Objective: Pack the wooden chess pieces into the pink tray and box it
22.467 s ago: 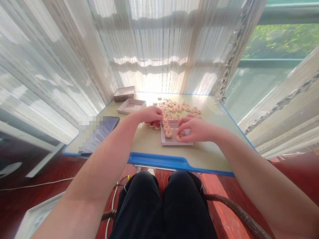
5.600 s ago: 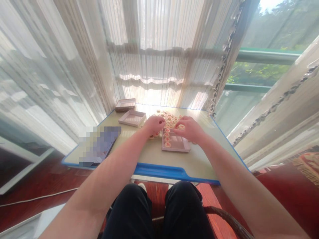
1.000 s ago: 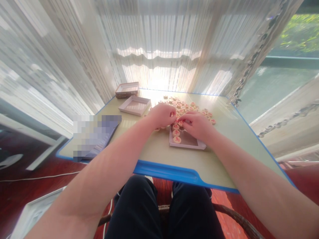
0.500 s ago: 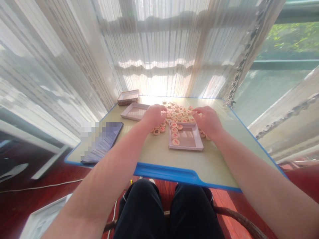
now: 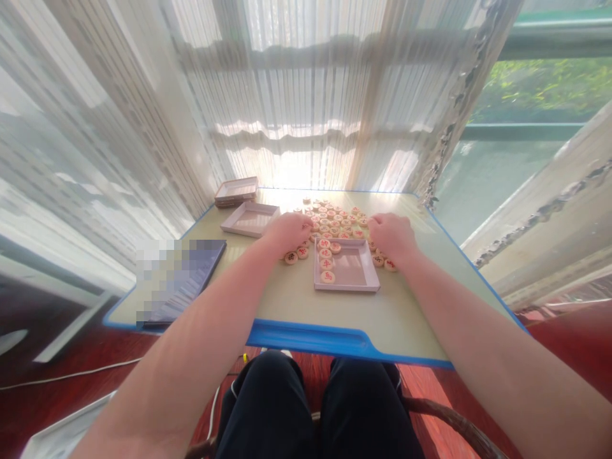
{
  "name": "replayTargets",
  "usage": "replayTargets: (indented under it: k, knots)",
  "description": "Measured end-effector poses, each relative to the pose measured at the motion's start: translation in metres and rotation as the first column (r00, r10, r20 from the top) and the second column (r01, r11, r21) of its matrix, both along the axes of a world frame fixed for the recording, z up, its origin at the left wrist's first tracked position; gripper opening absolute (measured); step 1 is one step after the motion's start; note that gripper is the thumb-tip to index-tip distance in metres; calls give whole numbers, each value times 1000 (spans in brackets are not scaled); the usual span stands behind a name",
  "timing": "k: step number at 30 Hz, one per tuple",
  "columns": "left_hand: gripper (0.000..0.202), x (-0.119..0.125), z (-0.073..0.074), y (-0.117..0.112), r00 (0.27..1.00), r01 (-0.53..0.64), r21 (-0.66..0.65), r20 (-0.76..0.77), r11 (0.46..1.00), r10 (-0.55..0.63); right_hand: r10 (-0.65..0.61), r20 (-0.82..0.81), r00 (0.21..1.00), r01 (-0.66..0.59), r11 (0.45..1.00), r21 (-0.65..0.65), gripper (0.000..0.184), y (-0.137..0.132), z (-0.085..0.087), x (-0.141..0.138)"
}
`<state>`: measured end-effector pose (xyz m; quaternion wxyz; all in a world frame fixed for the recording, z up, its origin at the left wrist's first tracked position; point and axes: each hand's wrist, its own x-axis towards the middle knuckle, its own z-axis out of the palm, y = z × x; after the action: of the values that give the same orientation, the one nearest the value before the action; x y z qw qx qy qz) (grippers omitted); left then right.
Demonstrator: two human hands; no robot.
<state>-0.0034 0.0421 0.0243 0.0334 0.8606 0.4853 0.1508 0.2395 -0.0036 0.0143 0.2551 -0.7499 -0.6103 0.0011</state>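
Round wooden Chinese chess pieces (image 5: 331, 217) with red or black characters lie spread on the table between my hands. My left hand (image 5: 288, 233) rests at the left side of this spread, fingers curled together at the pieces; what they grip is hidden. At the right side, my right hand (image 5: 394, 234) has its fingers bent inward and closed, their tips touching the edge of the spread. I cannot make out what is in them. Nearer me stands a shallow pale box tray (image 5: 351, 271). Several red-marked pieces (image 5: 327, 277) form a column along its left wall, with one beside the column.
A second shallow tray (image 5: 251, 218) lies behind my left forearm, and stacked box parts (image 5: 236, 191) sit at the back left corner. A dark tablet-like device (image 5: 203, 268) lies on the left. The table (image 5: 296, 299) has a blue edge; curtains hang behind.
My right hand has drawn its fingers in more tightly and uncovered pieces beneath its wrist. My left hand has shifted slightly at the pieces. The camera view has turned a little to the right.
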Motion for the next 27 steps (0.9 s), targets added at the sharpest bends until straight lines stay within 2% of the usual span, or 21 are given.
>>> replayTargets:
  k: [4, 8, 11, 14, 17, 20, 25, 27]
  knots:
    - [42, -1, -3, 4, 998, -56, -21, -32, 998, 56, 44, 3, 999, -44, 999, 17, 38, 1, 1, -1]
    - [52, 0, -5, 5, 997, -52, -32, -61, 998, 50, 44, -31, 999, -45, 999, -16, 38, 2, -2, 2]
    - [50, 2, -3, 3, 996, -56, -18, -73, 998, 54, 45, -38, 998, -44, 999, 21, 37, 3, -4, 6]
    - [46, 3, -1, 0, 998, -2, -5, -70, 1000, 2, -6, -25, 1000, 8, 997, 80, 35, 6, -7, 11]
    - [47, 3, -1, 0, 998, -5, -22, -57, 1000, 3, -70, -25, 997, 71, 997, 29, 40, 9, -7, 13]
    - [48, 3, -2, 3, 999, -36, -33, -25, 999, 35, -61, -51, 997, 59, 997, -50, 40, 8, -3, 11]
    - [48, 1, -7, 9, 995, -83, 81, 67, 993, 78, -83, -171, 982, 80, 997, -23, 44, 2, 7, 13]
    - [41, 1, -7, 10, 996, -83, 78, 35, 993, 81, -75, -184, 980, 74, 997, -14, 45, 2, 8, 15]
